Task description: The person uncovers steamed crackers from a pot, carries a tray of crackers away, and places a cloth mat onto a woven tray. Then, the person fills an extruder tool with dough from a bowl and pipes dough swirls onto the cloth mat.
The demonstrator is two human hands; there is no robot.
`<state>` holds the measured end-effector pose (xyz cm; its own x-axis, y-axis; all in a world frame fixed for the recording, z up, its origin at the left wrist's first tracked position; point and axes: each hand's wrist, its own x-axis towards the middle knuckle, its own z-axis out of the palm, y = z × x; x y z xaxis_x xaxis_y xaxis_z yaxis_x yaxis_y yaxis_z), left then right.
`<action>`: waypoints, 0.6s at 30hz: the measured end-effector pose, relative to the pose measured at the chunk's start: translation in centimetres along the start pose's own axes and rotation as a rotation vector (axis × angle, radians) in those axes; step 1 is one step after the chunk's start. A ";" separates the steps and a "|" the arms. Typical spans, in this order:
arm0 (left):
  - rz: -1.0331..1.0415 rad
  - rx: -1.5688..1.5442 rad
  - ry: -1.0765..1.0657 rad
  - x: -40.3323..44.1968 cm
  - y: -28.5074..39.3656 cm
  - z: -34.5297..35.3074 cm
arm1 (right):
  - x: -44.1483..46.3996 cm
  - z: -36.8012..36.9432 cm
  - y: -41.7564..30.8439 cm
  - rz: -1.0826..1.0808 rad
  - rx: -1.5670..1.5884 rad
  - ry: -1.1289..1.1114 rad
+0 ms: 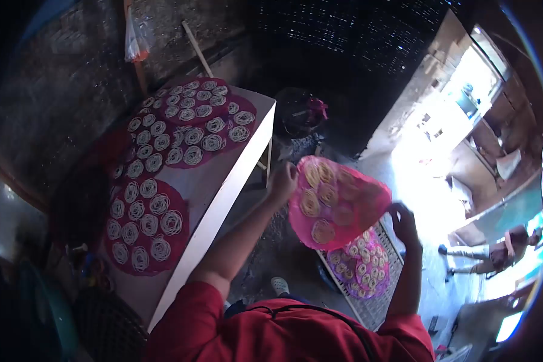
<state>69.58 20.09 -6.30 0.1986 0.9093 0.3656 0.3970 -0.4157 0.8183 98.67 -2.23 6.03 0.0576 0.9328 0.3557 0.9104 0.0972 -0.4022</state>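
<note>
My left hand (282, 183) grips the upper left edge of a bendy round pink mat (361, 212), which hangs tilted in the air. Several pale noodle coils (311, 204) show on its left part; its right part is folded or curved over. My right hand (404, 222) is closed at the mat's right edge, its fingertips partly dark and hard to see. Below, more pink mats with coils (362, 271) lie on a slatted rack (394, 256). On the long white table (208, 208) to the left, several pink mats (184, 199) carry round coils.
A dark round vessel (295, 120) with a pink cloth (317, 109) stands beyond the table's far end. A bright doorway (464, 102) opens at the right. Another person (507, 250) stands at the far right. A plastic bag (136, 42) hangs on the left wall.
</note>
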 end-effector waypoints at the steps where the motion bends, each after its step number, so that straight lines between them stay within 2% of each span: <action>1: -0.099 -0.011 -0.013 -0.1 -0.4 2.8 | -1.6 1.6 4.2 0.039 -0.013 0.002; 3: -0.062 0.216 0.142 -1.6 -3.4 7.8 | -5.1 5.3 10.9 0.083 -0.024 -0.012; 4: -0.145 0.299 0.058 -3.1 -4.2 8.6 | -8.3 8.8 16.6 0.059 -0.091 0.027; 5: -0.233 0.375 -0.029 -4.8 -5.1 8.9 | -13.0 12.2 22.9 0.127 -0.320 -0.129; 6: -0.328 0.243 -0.218 -6.9 -7.1 9.0 | -15.8 14.2 23.5 0.396 -0.248 -0.253; 7: -0.312 0.207 -0.239 -10.4 -9.3 9.5 | -18.6 16.4 23.8 0.230 -0.386 -0.209; 8: -0.265 0.171 -0.368 -14.1 -11.7 9.1 | -21.3 16.5 25.0 -0.385 -0.604 -0.087; 9: -0.358 0.181 -0.457 -18.9 -14.1 8.6 | -22.7 18.9 23.9 -0.478 -0.515 -0.249; 10: -0.390 0.231 -0.555 -23.5 -15.3 6.5 | -24.7 22.2 23.4 -0.439 -0.367 -0.531; 11: -0.476 0.336 -0.788 -27.8 -16.5 3.8 | -25.7 26.2 22.8 -0.370 -0.224 -0.804; 12: -0.671 0.435 -0.966 -33.8 -20.9 2.3 | -25.5 28.9 21.1 -0.376 -0.147 -1.025; 13: -0.885 0.490 -1.010 -37.3 -19.0 -2.4 | -24.9 32.2 19.2 -0.393 -0.092 -1.204; 14: -0.933 0.573 -1.114 -40.5 -18.2 -6.1 | -23.8 35.6 17.2 -0.442 -0.060 -1.341; 15: -0.947 0.666 -1.104 -43.7 -16.8 -9.0 | -22.4 38.6 15.4 -0.512 -0.056 -1.444; 16: -1.044 0.637 -1.163 -45.3 -16.7 -11.3 | -20.4 41.2 13.7 -0.601 -0.063 -1.510; 18: -1.162 0.602 -1.207 -47.6 -15.5 -15.2 | -15.2 46.3 11.2 -0.809 -0.114 -1.498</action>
<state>40.36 -16.54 -29.62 -0.0220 0.3101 -0.9504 0.9850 0.1695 0.0325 89.04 0.75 -42.90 -0.7456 0.1542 -0.6483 0.5381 0.7131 -0.4493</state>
